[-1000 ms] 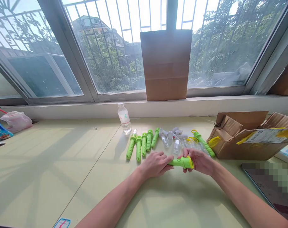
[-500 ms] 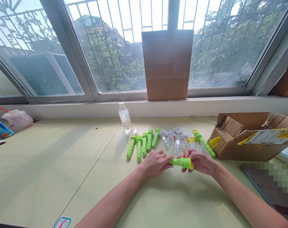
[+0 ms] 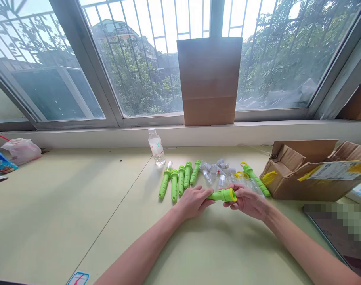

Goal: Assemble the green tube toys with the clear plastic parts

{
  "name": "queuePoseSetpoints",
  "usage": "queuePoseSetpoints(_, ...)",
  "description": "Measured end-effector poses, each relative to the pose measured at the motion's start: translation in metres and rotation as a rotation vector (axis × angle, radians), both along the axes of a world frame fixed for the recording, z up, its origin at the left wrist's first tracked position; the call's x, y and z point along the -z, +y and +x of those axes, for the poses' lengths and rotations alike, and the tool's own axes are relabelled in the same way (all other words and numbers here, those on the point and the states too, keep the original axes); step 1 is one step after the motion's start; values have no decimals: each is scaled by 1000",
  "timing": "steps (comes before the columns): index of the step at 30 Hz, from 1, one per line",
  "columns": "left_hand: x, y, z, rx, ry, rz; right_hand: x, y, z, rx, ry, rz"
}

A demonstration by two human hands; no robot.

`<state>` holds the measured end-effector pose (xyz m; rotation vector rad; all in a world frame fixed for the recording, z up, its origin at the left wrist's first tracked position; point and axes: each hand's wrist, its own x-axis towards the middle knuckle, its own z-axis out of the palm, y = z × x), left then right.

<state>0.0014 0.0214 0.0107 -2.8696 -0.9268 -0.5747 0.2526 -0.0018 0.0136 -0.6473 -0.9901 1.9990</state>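
Note:
My left hand (image 3: 194, 201) is closed around the narrow end of a bright green plastic tube (image 3: 221, 195), held just above the table and lying sideways. A yellow ring (image 3: 233, 194) rims its wide right end. My right hand (image 3: 248, 201) has its fingers curled round that end, touching it; some fingertips are hidden behind the tube. Beyond my left hand several similar green tubes (image 3: 174, 185) lie side by side, the leftmost with a clear piece (image 3: 169, 165) at its top. Past my right hand are a heap of clear plastic pieces (image 3: 222, 180) and another green tube (image 3: 256, 180).
An open cardboard box (image 3: 311, 180) stands at the right, with a dark flat object (image 3: 329, 229) in front. A water bottle (image 3: 156, 148) stands at the back. A pink bag (image 3: 21, 150) and a blue packet (image 3: 2, 160) are at far left. Cardboard (image 3: 209, 83) leans against the window.
Both hands have shifted slightly left and the held tube has moved left and up a little with them. Its yellow-rimmed opening is turned more toward me.

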Motion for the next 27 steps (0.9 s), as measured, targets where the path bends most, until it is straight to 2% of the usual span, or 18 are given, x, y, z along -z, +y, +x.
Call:
queuePoseSetpoints(18,6,2,0,-69,-45,75,2,-1,-10,49,98,-92)
queuePoseSetpoints(27,5,0,1,-57,-79,50,6,-1,-14,103,147,-124)
